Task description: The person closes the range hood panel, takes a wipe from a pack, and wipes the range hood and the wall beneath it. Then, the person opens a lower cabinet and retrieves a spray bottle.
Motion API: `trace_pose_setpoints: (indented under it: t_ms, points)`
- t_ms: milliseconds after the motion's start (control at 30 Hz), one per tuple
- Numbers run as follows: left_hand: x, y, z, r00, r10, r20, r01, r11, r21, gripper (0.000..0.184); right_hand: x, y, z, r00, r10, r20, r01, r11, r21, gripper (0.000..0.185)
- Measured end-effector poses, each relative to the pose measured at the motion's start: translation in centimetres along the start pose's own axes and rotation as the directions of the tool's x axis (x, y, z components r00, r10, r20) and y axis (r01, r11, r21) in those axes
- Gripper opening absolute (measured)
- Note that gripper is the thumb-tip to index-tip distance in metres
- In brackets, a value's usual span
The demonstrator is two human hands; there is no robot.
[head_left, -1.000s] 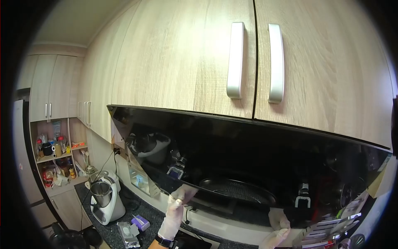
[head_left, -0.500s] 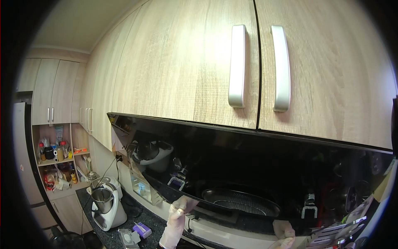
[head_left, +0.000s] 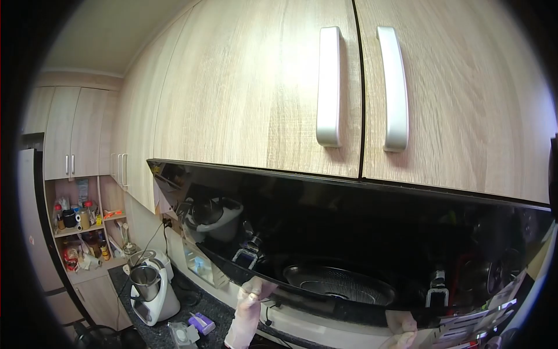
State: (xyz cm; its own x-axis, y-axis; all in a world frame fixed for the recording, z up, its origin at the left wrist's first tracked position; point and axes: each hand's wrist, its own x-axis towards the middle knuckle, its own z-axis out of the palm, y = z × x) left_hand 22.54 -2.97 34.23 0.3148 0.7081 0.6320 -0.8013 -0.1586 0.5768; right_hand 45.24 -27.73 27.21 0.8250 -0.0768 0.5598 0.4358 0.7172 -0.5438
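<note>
My left hand (head_left: pixel 250 294) is raised to the lower edge of a glossy black range hood panel (head_left: pixel 349 221), with its fingers closed at that edge. Farther right, my right hand (head_left: pixel 405 337) is at the same lower edge, its fingers bent and partly cut off by the frame bottom. Both hands are mirrored in the shiny surface just above them. Bracket-like metal shapes and a dark perforated oval show in the panel; I cannot tell whether they are reflections. Wood-grain cabinet doors (head_left: pixel 244 87) with silver handles (head_left: pixel 329 87) sit directly above.
On the dark speckled counter (head_left: pixel 168 302) at lower left stand a white kitchen machine with a metal bowl (head_left: pixel 157 296), a purple box (head_left: pixel 201 323) and a clear package (head_left: pixel 181 335). Shelves of jars (head_left: pixel 78 218) and a fridge (head_left: pixel 35 215) are farther left. Slotted utensils (head_left: pixel 476 320) appear at lower right.
The camera view has shifted slightly, so the cabinet handles appear a little higher. Both hands stay at the panel's lower edge.
</note>
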Motion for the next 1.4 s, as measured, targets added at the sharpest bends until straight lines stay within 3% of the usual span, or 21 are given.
trace_pose_setpoints:
  t_ms: [133, 233, 333, 500, 733, 1067, 1400]
  points:
    - [-0.3, 0.1, 0.2, 0.999, 0.0, -0.044, -0.001, 1.0, -0.011, 0.04, 0.2, -0.1, -0.3, 0.999, -0.034, 0.043, 0.036, 0.998, -0.053, 0.076]
    - [-0.4, -0.4, -0.5, 0.999, -0.014, -0.046, 0.012, 1.0, -0.027, 0.038, -0.1, 0.6, -1.1, 0.994, -0.068, 0.081, 0.064, 0.997, 0.047, 0.064]
    - [-0.9, -1.2, -0.9, 0.995, 0.03, -0.099, -0.043, 0.99, -0.138, 0.034, 0.2, 0.5, -1.1, 0.997, -0.05, 0.054, 0.048, 0.998, 0.026, 0.061]
    - [-4.1, -1.1, -3.9, 1.0, 0.016, -0.008, -0.016, 0.999, 0.032, 0.026, 0.5, 0.1, -0.9, 1.0, -0.028, -0.002, 0.028, 1.0, 0.008, 0.057]
    - [-12.7, 1.0, -6.0, 0.986, -0.136, -0.097, 0.149, 0.979, 0.141, 0.027, 0.2, -0.7, -1.6, 0.999, -0.018, -0.048, 0.016, 0.999, -0.035, 0.05]
    - [-19.8, 2.7, -7.5, 0.952, -0.236, -0.193, 0.273, 0.942, 0.196, 0.027, -0.4, -1.3, -2.0, 0.998, 0.003, -0.061, -0.006, 0.999, -0.047, 0.042]
    - [-18.7, 2.0, -7.2, 0.96, -0.211, -0.185, 0.245, 0.951, 0.188, 0.028, -1.0, -1.6, -2.2, 0.998, 0.01, -0.065, -0.012, 0.999, -0.035, 0.034]
